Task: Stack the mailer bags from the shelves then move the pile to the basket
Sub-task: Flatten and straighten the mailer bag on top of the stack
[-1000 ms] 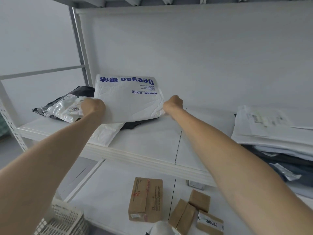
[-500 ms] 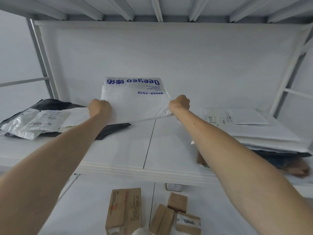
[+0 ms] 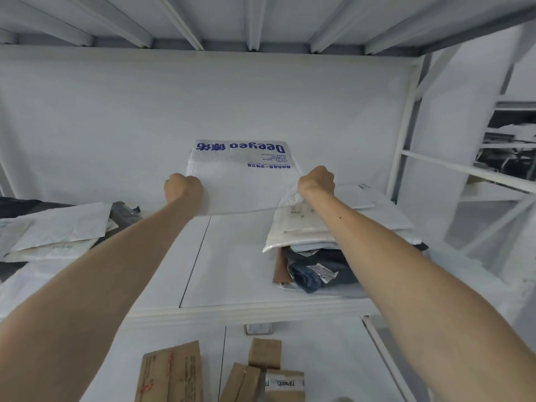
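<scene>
Both arms outstretched, left hand (image 3: 183, 188) and right hand (image 3: 316, 181) grip the white mailer bag (image 3: 242, 181).

White mailer bag (image 3: 243, 181), blue print, hangs above the shelf (image 3: 232, 271) centre; stacked pile (image 3: 324, 227) near right edge, loose bags (image 3: 58, 230) at left edge.

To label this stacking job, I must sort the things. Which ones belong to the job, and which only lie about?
Job:
- printed mailer bag, gripped by left hand and right hand
- mailer pile on the right
- mailer bags on the left

Lying about:
- cardboard boxes on the lower shelf
</scene>
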